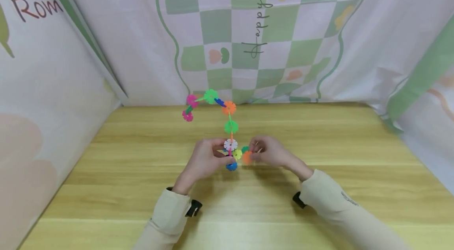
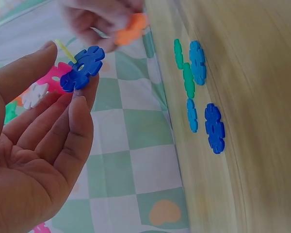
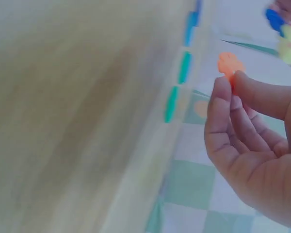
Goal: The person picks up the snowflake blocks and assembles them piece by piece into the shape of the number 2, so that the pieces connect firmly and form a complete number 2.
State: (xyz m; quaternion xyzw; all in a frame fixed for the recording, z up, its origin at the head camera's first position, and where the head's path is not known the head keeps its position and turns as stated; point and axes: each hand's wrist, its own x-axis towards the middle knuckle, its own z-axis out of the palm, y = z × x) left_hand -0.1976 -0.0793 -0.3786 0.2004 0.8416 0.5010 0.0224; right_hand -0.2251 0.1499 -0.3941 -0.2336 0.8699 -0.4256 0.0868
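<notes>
Frame centre: left hand's point(image 1: 205, 158) fingers grasp disc chain point(image 1: 231, 126); right hand point(image 1: 272, 152) pinches orange disc point(image 1: 247, 158). Probably light, stiff plastic; chain joints may pop loose; best held by rim.

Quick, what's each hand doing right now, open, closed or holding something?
Left hand: holding the chain of flower pieces.
Right hand: pinching an orange flower piece.
</notes>
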